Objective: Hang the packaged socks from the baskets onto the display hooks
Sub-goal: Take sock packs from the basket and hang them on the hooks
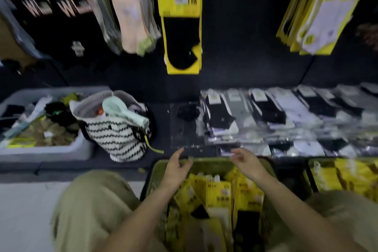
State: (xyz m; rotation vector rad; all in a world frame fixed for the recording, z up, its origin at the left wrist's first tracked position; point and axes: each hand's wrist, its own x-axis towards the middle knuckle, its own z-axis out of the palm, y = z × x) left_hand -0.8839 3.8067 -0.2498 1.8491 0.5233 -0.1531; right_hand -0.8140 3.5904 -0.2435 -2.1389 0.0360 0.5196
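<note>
A green wire basket [206, 162] stands between my knees, full of yellow-carded sock packs [218, 194]. My left hand [177, 169] hovers over its far rim, fingers apart, holding nothing. My right hand [246, 161] is beside it over the same rim, also open and empty. Straight ahead above, a yellow pack with black socks [180, 18] hangs on the dark display wall. More yellow packs with white socks [321, 10] hang at the upper right. A second basket of yellow packs [345, 176] sits at the right.
A black-and-white zigzag bag [120, 137] and a grey bin of mixed items [41, 151] stand on the low dark shelf at left. Clear-wrapped sock packs [272, 116] lie spread on the shelf at right. Pink and black sock packs [131, 12] hang upper left.
</note>
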